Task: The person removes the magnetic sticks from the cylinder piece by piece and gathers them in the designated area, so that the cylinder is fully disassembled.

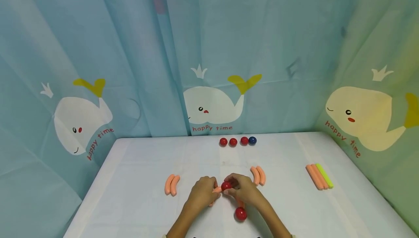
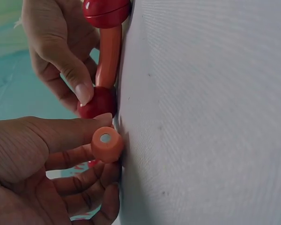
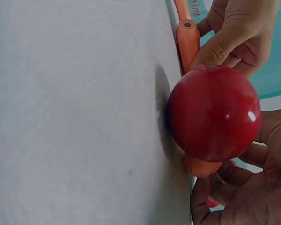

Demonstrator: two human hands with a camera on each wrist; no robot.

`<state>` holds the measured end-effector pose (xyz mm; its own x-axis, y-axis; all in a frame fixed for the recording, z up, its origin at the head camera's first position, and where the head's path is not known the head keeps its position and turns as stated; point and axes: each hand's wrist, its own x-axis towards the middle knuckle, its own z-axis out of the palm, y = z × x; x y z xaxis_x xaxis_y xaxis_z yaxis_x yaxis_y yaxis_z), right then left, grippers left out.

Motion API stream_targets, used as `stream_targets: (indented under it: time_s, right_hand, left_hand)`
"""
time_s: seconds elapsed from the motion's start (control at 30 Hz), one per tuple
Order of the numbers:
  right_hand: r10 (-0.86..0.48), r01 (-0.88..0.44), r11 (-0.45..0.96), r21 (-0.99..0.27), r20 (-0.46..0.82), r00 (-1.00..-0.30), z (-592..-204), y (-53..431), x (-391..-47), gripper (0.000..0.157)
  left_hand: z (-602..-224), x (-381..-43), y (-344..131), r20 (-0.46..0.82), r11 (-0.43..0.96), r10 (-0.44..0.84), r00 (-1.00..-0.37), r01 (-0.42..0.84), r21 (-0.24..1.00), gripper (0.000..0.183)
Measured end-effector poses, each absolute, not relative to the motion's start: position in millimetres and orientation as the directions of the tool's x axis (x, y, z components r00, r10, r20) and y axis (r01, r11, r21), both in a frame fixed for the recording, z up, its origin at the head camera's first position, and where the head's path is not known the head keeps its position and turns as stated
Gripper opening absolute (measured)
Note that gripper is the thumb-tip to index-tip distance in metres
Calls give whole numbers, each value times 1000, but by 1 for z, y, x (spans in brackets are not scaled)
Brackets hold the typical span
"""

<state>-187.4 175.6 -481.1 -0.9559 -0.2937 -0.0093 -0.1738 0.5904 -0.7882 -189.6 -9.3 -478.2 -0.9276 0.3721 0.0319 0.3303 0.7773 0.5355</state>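
Note:
In the head view my left hand [image 1: 202, 193] pinches an orange curved rod [image 1: 217, 190] between thumb and fingers. That rod's round end, with a pale disc in its middle, faces the left wrist camera. Beside it my right hand [image 1: 244, 190] holds a red ball [image 1: 226, 186] by thumb and fingertips, right at the rod's end. Another orange curved rod [image 2: 108, 56] runs from this ball to a second red ball [image 1: 240, 214], which sits nearer on the white table [image 1: 137, 209]. The second ball looms large in the right wrist view, hiding part of the held ball.
Two orange curved rods [image 1: 168, 184] lie to the left, and another pair [image 1: 260, 175] just beyond my right hand. Orange straight sticks [image 1: 315, 177] and a green stick [image 1: 325, 175] lie far right. Red balls [image 1: 233, 142] and a blue ball [image 1: 252, 141] line the back edge.

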Motion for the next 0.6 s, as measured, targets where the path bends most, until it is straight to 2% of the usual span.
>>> stream_targets:
  time_s: [0.23,0.6]
  right_hand:
    - [-282,-154,599,-786,-27,-959,-481,177,-187,26]
    - [-280,-153,593,-790,-25,-960,-482,177,-187,24]
  left_hand:
    - [-480,-190,-9,20,735,381,-924,316,599,17]
    - [-478,-193,-13,48,732,396,-917,347,587,11]
